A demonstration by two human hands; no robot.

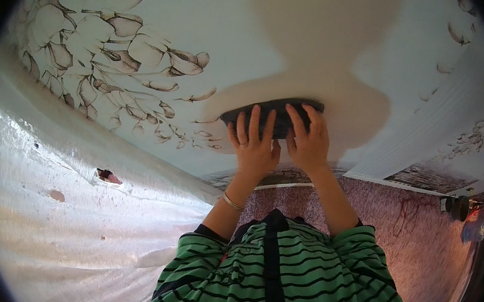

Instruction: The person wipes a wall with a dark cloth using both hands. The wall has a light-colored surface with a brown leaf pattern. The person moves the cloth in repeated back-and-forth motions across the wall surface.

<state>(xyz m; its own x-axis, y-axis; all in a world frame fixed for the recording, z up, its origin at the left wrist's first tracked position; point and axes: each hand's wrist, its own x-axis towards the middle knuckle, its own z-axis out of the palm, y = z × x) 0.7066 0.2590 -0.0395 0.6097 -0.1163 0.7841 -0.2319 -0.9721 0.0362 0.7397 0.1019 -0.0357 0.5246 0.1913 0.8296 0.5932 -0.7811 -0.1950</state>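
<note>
Both my hands rest on a dark, long, flat pad or block (274, 114) lying against a pale sheet printed with flowers (181, 16). My left hand (255, 141) spreads its fingers over the pad's left and middle part; a bracelet circles that wrist. My right hand (312, 138) lies over the pad's right part with bent fingers. The pad's underside is hidden, and its exact kind cannot be told. A shadow of my head and shoulders falls on the sheet around and beyond the pad. Brown-outlined petals are printed to the left of it.
A translucent whitish plastic sheet (84, 223) with a few holes hangs at the left. Beyond the printed sheet's near edge shows a speckled pinkish surface (418, 240). At the far right are dark round objects (459, 208) and a clear plastic bag or wrap (477, 226).
</note>
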